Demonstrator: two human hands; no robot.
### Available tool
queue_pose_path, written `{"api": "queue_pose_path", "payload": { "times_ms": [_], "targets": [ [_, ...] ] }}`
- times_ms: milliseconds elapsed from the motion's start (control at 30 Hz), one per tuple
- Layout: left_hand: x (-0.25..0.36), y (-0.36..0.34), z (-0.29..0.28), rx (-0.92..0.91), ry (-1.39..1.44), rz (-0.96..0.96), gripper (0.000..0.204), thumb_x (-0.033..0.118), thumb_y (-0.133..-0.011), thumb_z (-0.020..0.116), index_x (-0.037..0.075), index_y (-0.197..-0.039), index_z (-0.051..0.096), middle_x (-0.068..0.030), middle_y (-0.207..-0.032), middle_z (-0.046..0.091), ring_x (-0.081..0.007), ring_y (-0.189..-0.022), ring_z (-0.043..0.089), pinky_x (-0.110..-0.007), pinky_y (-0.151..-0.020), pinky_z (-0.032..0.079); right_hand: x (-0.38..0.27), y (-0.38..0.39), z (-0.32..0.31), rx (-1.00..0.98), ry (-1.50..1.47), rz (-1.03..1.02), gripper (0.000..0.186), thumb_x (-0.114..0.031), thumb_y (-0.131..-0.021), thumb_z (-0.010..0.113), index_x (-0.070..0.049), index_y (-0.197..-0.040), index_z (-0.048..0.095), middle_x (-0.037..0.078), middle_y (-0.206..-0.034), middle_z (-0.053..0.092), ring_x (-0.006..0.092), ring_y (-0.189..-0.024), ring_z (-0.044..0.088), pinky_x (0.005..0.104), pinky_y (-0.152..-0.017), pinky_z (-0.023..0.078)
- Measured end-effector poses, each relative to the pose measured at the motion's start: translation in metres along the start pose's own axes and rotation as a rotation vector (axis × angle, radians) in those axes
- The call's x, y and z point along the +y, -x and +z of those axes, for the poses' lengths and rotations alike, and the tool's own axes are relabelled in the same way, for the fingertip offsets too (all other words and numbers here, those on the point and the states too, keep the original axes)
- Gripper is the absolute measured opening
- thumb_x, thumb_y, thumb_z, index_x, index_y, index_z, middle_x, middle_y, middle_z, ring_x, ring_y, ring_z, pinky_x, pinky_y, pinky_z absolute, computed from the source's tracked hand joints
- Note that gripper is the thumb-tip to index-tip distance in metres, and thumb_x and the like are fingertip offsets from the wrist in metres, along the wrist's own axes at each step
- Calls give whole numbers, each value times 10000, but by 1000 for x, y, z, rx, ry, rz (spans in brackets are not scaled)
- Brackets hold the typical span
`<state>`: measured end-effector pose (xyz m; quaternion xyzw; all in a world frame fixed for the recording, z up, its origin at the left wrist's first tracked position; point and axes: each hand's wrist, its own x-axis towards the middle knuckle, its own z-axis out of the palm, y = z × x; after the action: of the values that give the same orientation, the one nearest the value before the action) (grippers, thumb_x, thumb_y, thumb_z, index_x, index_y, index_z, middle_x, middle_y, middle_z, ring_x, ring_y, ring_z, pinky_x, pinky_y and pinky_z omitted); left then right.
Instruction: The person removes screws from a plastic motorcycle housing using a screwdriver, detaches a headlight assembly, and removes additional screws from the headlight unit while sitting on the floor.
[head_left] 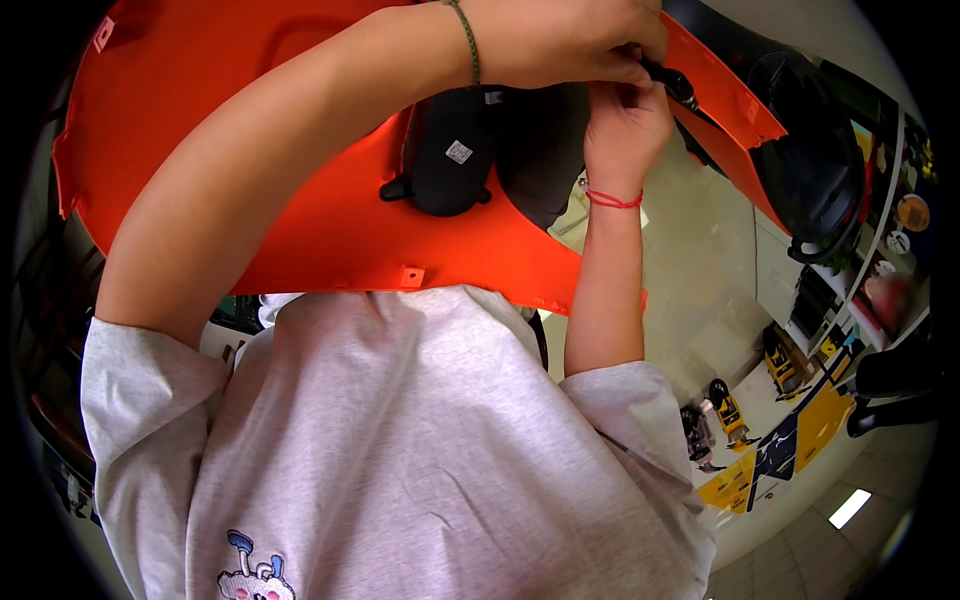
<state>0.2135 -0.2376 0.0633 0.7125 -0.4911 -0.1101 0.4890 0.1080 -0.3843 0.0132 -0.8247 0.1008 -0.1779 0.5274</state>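
My left hand point(585, 42) reaches across the top of the view, fingers pinched at a small black part point(676, 86) beside an orange strip point(735, 105). Just below it, my right hand point(625, 130) is raised with fingertips at the same black part; its grip is partly hidden. A large orange molded panel point(350, 240) spans the upper left behind my arms, bearing a black oblong housing point(450, 180) with a small square label. A dark glossy piece point(805, 170) sits under the strip at the upper right.
A pale surface point(700, 260) lies beyond my right arm, with yellow-and-black items point(730, 410) and yellow panels point(820, 430) at lower right. Assorted small objects point(900, 240) line the right rim. Dark chair-like frames point(45, 330) stand at left. Tiled floor point(810, 550) shows bottom right.
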Motion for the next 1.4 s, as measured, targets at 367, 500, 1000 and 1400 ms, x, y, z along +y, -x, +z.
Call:
{"api": "queue_pose_path", "payload": {
  "times_ms": [367,500,1000,1400],
  "targets": [
    [0,1,13,101,80,-73,233,168,-812,688,8,-970,624,-172,-975,604,-368,-867,618,-416,-765,513,-4,5,-1,77,176,-27,168,4,-814,700,9,-976,660,81,-896,688,175,-818,656,284,-772,504],
    [-13,1,9,-39,194,61,233,173,-826,681,-3,-975,647,-183,-975,621,-366,-886,616,-410,-787,504,5,10,-4,25,-96,55,171,11,-826,690,26,-992,651,85,-921,690,159,-836,650,269,-785,499],
    [-8,6,5,58,22,58,218,145,-842,654,14,-1014,624,-149,-925,619,-359,-872,622,-420,-747,519,4,7,-1,57,187,-58,96,-5,-835,679,11,-915,628,82,-853,669,207,-777,634,288,-745,492],
    [1,8,14,134,102,-81,203,148,-799,697,10,-926,618,-156,-927,591,-338,-864,609,-394,-752,506,-10,7,5,109,275,-143,138,7,-797,713,8,-911,635,90,-850,669,206,-790,654,300,-706,506]
  ]
}}
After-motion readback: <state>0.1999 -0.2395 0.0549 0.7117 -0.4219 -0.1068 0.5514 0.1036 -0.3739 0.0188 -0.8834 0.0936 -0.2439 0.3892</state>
